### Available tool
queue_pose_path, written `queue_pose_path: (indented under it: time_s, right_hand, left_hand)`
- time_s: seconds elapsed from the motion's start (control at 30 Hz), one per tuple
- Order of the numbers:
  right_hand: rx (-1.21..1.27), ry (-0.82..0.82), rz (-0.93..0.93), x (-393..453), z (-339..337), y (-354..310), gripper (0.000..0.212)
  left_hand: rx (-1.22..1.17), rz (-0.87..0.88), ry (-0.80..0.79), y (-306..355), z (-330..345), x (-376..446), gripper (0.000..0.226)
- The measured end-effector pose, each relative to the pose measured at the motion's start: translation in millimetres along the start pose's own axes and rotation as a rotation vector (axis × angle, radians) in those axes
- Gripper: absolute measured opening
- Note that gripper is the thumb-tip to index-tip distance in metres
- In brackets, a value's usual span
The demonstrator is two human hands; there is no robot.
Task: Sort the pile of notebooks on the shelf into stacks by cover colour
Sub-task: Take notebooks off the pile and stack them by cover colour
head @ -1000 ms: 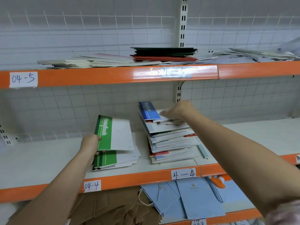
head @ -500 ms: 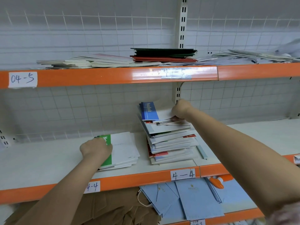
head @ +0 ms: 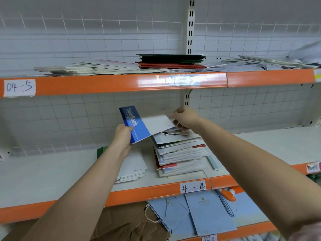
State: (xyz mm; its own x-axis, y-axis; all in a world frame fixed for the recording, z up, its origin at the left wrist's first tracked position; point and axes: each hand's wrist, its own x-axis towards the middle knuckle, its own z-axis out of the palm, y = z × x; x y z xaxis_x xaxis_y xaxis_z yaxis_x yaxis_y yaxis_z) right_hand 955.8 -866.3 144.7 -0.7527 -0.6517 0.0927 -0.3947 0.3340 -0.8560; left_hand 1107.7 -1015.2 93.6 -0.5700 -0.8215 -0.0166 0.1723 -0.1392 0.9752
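A blue and white notebook (head: 139,124) marked "NoteBook" is lifted and tilted above the mixed pile of notebooks (head: 180,155) on the middle shelf (head: 52,173). My left hand (head: 122,138) grips its blue spine edge from below. My right hand (head: 185,119) pinches its white right corner over the pile. To the left of the pile lies the green and white stack (head: 133,166), partly hidden behind my left forearm, with a green edge showing at its back.
The upper shelf (head: 104,83), labelled 04-5, carries flat stacks of dark green, red and pale folders. Below, the lower shelf holds light blue paper bags (head: 206,213), brown paper bags and an orange object. A wire grid backs the shelves.
My left hand left the green and white stack and moved right and up to take the blue notebook's spine. The blue notebook rose off the pile and tilted.
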Motion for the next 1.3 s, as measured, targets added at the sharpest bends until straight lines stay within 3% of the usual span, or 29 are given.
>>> queue_pose_path:
  time_s: [0.13,0.3,0.43,0.57,0.77,0.87,0.93,1.03,1.13,1.23,1.3]
  right_hand:
    - [-0.377,0.203,0.014,15,-15,17,0.02]
    - [-0.635,0.179,0.112,19,-12,25,0.061]
    - [-0.796,0.158,0.13,21,-5,20,0.085]
    - [-0.802,0.147,0.156,23,-10,14,0.08]
    - [-0.753,0.141,0.155,21,-13,8,0.048]
    - [-0.71,0.087,0.161,20,-12,3,0.031]
    - [-0.628,0.093,0.127,18,-9,1,0.026]
    - [-0.217,-0.001,0.117,10,-2,-4,0.023]
    - [0.031,-0.136,0.082,-2,2,-12,0.02]
    - [0.084,-0.259,0.069,-7,1,-16,0.012]
    - [-0.027,-0.232,0.025,-4,-2,-13,0.014]
  left_hand:
    - [0.113,0.032,0.119,0,-37,9,0.008]
    - [0.408,0.055,0.282,-26,-76,11,0.013]
    - [0.885,-0.019,0.348,-50,-91,5,0.024]
    - [1.408,-0.067,0.323,-58,-98,0,0.035]
    - [1.737,0.015,0.322,-52,-91,2,0.041]
    - [1.603,0.08,0.267,-44,-80,5,0.035]
    - [1.265,0.09,0.151,-36,-62,7,0.033]
    - [0.616,-0.006,-0.013,-21,-29,8,0.037]
    - [0.269,-0.047,-0.119,-10,-4,8,0.033]
    - [-0.007,-0.064,-0.053,-3,7,8,0.012]
    - [-0.015,-0.045,0.025,-1,2,8,0.006]
